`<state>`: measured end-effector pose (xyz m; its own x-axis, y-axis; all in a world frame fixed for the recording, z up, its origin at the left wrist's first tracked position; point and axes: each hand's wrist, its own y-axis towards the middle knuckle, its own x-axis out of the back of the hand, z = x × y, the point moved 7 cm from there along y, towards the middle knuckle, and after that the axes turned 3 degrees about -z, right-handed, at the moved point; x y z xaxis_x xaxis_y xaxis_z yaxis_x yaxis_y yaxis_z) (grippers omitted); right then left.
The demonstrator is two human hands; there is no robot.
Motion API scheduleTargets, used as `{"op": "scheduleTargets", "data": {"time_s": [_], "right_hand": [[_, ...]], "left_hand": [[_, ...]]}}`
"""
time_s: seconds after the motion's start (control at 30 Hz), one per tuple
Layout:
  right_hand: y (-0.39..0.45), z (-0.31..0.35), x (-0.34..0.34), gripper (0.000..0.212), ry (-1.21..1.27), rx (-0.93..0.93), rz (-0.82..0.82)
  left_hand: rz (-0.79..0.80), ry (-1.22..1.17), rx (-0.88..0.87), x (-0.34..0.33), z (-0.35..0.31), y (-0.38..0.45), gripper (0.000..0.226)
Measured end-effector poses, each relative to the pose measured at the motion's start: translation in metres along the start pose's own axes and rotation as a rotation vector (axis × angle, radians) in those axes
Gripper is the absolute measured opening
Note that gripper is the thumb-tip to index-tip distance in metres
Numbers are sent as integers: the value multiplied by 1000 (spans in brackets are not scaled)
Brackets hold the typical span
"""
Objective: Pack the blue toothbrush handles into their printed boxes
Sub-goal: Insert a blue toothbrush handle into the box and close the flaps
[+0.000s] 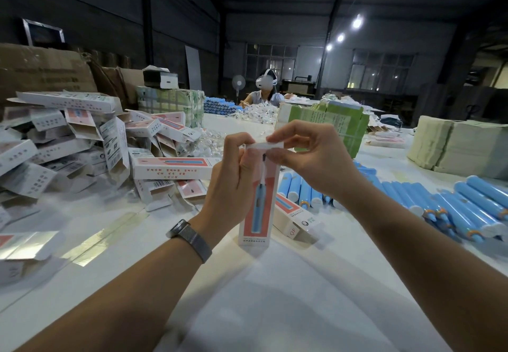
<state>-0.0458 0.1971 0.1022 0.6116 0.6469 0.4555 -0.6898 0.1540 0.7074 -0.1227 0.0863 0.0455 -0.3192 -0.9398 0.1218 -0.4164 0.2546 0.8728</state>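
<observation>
On the left of the worktop (pixel 137 247) lies a loose heap of boxes (pixel 82 142), thin printed card with sharp folds. My left hand (pixel 231 184) grips the upright box (pixel 259 200) at its upper side; its foot stands on the worktop. My right hand (pixel 308 156) pinches the white top flap (pixel 264 146). I think the flap should be bent along its crease and tucked in straight, without crushing the card. To the right lie the blue handles (pixel 467 206), smooth round plastic tubes.
</observation>
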Motion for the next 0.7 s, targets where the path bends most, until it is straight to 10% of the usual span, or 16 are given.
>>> {"op": "scheduleTargets", "data": {"time_s": [0.47, 0.7], "right_hand": [[-4, -14, -3, 12, 125, -14, -58], [-7, -14, -3, 25, -188, -33, -177]], "left_hand": [[7, -52, 46, -2, 6, -1, 5], [19, -54, 82, 4, 10, -2, 27]]}}
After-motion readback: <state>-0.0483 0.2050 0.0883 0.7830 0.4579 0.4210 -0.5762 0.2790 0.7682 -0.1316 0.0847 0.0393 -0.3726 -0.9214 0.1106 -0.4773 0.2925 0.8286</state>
